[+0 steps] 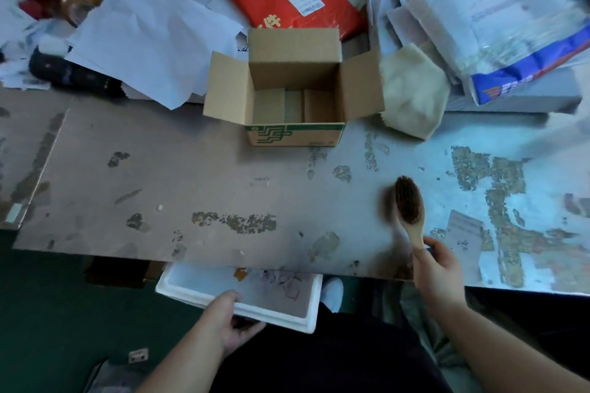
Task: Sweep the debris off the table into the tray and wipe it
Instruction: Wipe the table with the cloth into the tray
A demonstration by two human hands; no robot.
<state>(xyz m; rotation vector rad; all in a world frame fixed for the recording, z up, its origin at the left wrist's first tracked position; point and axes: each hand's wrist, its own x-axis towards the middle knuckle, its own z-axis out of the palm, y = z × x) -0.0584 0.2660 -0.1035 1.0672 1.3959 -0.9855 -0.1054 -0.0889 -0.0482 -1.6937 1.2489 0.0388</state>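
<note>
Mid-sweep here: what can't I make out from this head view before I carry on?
Head view, tray: far part hidden under the table edge.
Head view, brush: bristles motion-blurred; contact with the table unclear.
Head view, white speck: too small to identify.
Head view, papers: cut off by the top edge.

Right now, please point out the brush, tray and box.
brush [410, 201]: head view, bristle head.
tray [316, 300]: head view, right rim.
box [293, 135]: head view, printed front wall.
</note>
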